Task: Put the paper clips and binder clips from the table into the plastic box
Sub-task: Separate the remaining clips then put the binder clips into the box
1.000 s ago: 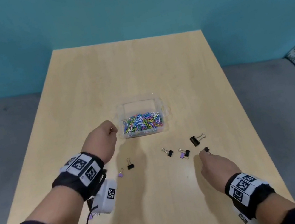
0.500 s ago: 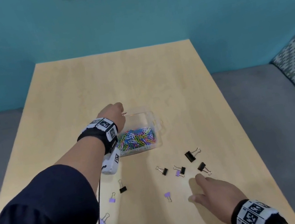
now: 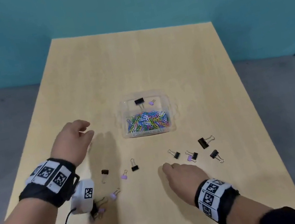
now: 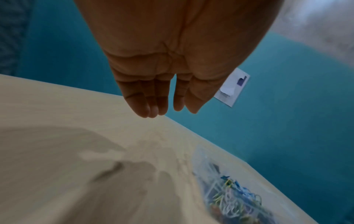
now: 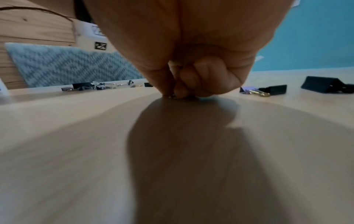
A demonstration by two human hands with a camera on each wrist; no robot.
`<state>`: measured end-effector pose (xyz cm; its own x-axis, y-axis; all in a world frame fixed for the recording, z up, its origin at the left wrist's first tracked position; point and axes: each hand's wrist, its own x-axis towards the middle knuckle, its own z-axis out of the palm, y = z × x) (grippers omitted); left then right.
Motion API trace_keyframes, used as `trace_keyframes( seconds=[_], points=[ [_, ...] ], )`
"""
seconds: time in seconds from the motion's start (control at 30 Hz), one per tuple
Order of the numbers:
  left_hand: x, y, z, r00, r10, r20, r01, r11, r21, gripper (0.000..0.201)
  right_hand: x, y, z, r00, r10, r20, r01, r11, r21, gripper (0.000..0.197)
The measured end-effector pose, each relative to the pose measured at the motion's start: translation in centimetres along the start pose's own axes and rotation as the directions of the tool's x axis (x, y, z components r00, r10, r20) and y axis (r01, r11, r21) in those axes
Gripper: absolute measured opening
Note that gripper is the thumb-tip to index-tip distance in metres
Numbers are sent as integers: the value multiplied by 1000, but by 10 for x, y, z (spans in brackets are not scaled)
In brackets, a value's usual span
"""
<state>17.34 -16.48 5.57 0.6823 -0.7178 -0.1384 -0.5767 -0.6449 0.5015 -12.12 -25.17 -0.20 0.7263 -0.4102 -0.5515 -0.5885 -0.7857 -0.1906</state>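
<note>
Teal wall behind, pale wood table (image 3: 133,59) – clear plastic box (image 3: 169,108) mid-table, paper clips (image 3: 147,123) piled at its near end. Loose binder clips (image 3: 203,143) nearer than box, handles pointing every way. Left hand (image 3: 72,139) relaxed, empty, left of box. Right hand (image 3: 183,176) pinching something tiny – can't tell what.
</note>
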Motion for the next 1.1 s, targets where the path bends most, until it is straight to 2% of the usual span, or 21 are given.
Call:
trace_keyframes(
  seconds=[0.13,0.2,0.27,0.3,0.33,0.4,0.43,0.47,0.5,0.57,0.67,0.73,0.77,0.87,0.9,0.93,0.97,1.0,1.07,1.1],
  points=[
    [-49,-48,-4,989,-144,34,143,988,51,27,6,-2,-16,997,-55,54,55,998,-9,13],
    [-71,-65,1,968,-228,109,214,969,124,29,10,-2,-28,993,-64,94,64,998,10,11],
    [-91,-74,10,941,-283,184,251,952,177,33,19,2,-43,997,-19,68,11,993,117,5],
    [-100,-76,15,935,-291,201,256,949,184,34,27,5,-52,999,35,9,-36,967,254,5],
    [-106,-76,19,933,-291,211,255,950,181,35,35,9,-64,992,114,-60,-74,884,463,10],
    [-116,-71,27,936,-277,218,242,955,172,38,57,14,-93,942,316,-111,-82,538,839,22],
    [-118,-68,31,936,-278,217,244,954,172,38,69,17,-107,916,392,-87,-71,370,926,25],
    [-120,-64,34,936,-284,209,251,953,170,37,81,18,-122,895,442,-55,-62,246,967,27],
    [-119,-61,36,936,-290,198,260,951,167,35,92,20,-135,880,473,-23,-65,168,984,27],
    [-117,-56,41,936,-299,185,268,947,177,26,111,23,-153,870,492,31,-87,91,992,25],
    [-115,-54,45,930,-319,181,284,939,194,17,134,34,-160,882,472,-16,-73,169,983,23],
    [-113,-56,44,931,-328,163,301,938,171,14,141,38,-159,891,452,-35,-56,187,981,13],
    [-113,-58,43,935,-326,138,307,941,142,14,141,40,-159,895,443,-39,-42,171,984,6],
    [-111,-66,35,923,-375,87,377,926,-4,18,125,45,-159,893,448,-36,-2,84,996,13],
    [-111,-70,33,908,-408,93,416,906,-80,16,112,47,-159,890,453,-54,18,82,996,14],
    [-112,-75,31,885,-449,126,466,866,-184,14,98,51,-157,882,463,-88,31,129,991,15],
    [-115,-78,29,861,-475,180,508,806,-303,13,82,56,-152,870,471,-145,35,235,971,16],
    [-117,-83,27,844,-479,241,536,735,-415,14,64,63,-146,859,465,-213,23,381,924,17],
    [-123,-87,25,843,-416,342,538,615,-577,17,29,80,-127,855,409,-319,-60,688,723,20],
    [-126,-88,26,847,-395,355,530,582,-616,18,13,90,-114,869,375,-324,-123,796,593,21]
  ],
)
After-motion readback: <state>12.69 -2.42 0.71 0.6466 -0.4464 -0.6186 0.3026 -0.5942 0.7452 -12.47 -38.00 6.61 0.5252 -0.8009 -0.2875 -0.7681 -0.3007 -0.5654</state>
